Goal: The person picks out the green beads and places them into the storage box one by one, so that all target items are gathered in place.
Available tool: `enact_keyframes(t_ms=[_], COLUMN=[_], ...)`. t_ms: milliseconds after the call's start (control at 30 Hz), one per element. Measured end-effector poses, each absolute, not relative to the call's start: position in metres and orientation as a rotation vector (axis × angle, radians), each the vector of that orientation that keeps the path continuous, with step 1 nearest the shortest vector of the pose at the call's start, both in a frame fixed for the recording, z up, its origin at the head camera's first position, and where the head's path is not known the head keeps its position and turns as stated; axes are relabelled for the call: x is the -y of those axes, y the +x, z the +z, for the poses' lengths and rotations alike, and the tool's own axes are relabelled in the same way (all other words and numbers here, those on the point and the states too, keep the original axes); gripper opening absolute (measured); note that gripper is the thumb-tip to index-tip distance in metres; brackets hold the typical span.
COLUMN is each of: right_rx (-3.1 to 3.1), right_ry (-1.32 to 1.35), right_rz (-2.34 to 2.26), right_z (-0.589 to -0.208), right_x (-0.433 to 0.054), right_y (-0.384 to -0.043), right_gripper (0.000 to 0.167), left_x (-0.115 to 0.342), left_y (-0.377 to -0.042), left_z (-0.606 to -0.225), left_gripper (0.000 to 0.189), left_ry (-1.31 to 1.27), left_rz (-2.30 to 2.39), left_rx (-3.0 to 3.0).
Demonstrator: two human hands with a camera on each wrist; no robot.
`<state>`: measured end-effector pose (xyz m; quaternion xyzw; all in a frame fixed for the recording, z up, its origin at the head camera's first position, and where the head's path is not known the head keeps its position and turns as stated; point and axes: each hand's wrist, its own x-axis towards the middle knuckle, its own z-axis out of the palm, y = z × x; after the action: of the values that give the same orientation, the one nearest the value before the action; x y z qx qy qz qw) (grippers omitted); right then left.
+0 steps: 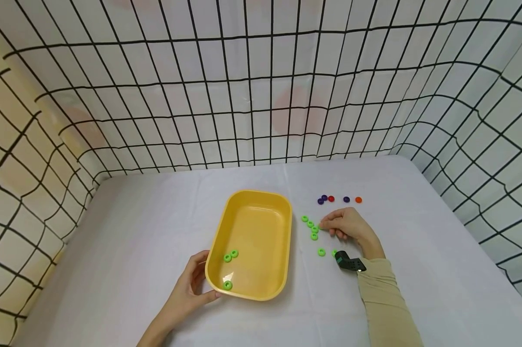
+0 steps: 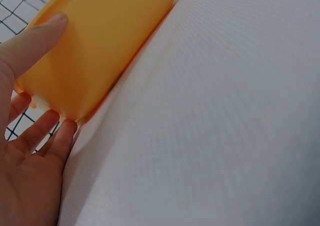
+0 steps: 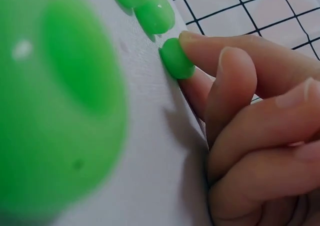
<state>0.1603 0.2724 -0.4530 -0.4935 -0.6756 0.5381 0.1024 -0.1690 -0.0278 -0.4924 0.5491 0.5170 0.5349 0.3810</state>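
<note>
Right wrist | right hand (image 1: 352, 225), fingers (image 3: 207, 48) pinching green ring bead (image 3: 176, 60) at counter (image 1: 156, 217) level, beside yellow tray (image 1: 261, 236) | likely light, stiff, slick; pinch outer edge | left hand (image 1: 188, 287) grips tray corner

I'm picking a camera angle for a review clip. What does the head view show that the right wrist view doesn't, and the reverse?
Only head: the yellow tray, left grip, red piece, orange piece and purple pieces.
Only right wrist: a close-up of fingertips pinching one green ring.
Both: the right grip, other green rings, white cloth and black netting.
</note>
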Motion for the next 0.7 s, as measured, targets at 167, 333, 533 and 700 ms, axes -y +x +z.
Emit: enact_keyframes(t_ms=[167, 333, 533, 700], right_rx=[1.986, 1.981, 1.976, 1.974], right_ry=[-1.489, -1.500, -1.512, -1.517], right_rz=[1.574, 1.564, 1.564, 1.563], right_z=[-0.4527, -0.4520, -0.4505, -0.4504], right_x=[-0.2730, -0.2718, -0.2722, -0.2720], right_y=[0.1563, 0.1566, 0.1564, 0.1554], right_gripper=[0.030, 0.028, 0.028, 0.027], left_x=[0.0283, 0.0278, 0.0272, 0.0275], left_y=[-0.1698, -0.1693, -0.1695, -0.1704], left_z=[-0.4914, -0.4909, -0.4911, -0.4919], left_gripper=[0.082, 0.082, 0.083, 0.083], left_ry=[1.399, 1.391, 1.392, 1.396], left_rz=[1.362, 1.357, 1.365, 1.363], left_rx=[-1.323, -1.317, -1.324, -1.317])
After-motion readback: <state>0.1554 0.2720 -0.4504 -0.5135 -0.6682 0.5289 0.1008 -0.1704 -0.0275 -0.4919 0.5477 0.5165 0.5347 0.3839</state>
